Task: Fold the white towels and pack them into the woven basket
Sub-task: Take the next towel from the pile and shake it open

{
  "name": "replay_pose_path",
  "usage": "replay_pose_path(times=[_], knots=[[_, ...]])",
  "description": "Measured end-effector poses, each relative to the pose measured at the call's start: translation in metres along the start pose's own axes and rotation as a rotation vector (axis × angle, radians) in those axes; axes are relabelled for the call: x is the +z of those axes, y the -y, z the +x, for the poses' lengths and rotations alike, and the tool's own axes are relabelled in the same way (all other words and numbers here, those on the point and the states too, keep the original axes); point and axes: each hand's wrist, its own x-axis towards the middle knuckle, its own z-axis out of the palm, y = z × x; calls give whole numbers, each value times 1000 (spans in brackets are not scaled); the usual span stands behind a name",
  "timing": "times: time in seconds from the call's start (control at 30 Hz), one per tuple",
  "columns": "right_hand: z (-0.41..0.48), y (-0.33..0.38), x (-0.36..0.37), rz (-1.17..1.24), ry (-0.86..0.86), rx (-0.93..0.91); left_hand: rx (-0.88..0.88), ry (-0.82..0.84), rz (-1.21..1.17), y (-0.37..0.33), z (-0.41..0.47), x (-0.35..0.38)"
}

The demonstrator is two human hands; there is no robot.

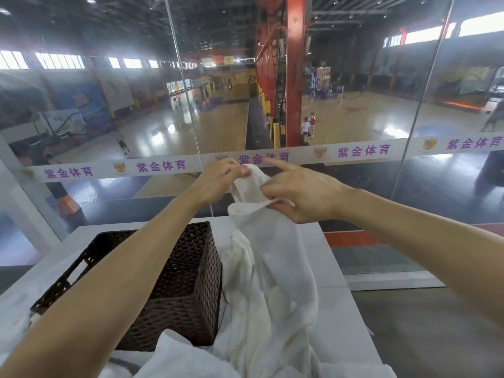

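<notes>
Glass wall (354,77) at the back, basketball courts below it; white table (338,301) in front. Dark woven basket (188,282) sat on the table's left part, its inside mostly hidden by the left forearm, so I couldn't tell if anything was packed. Both hands held one white towel (272,268) up above the table, just right of the basket. Left hand (218,181) pinched the top corner. Right hand (300,195) pinched the edge close by, index finger sticking out straight. The rest of the towel hung down limp and creased, its lower end bunched on the table. More white cloth (177,356) lay heaped at the near edge, touching the basket front. Towel looked light, soft and floppy, with no stiffness, and not slippery or fragile. Best hold is probably two corners of one edge, pulled apart so it hangs flat before folding.
</notes>
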Motion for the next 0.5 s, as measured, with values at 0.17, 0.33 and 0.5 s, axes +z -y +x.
replay_pose_path(times=[0.17, 0.33, 0.5], knots=[[2, 1, -4, -23, 9, -5, -19, 38, 43, -12, 0, 0], [0, -4, -7, -91, -1, 38, 12, 86, 68, -14, -4, 0], [-5, -6, 0, -155, -8, -15, 67, 128, 95, -12, -4, -2]])
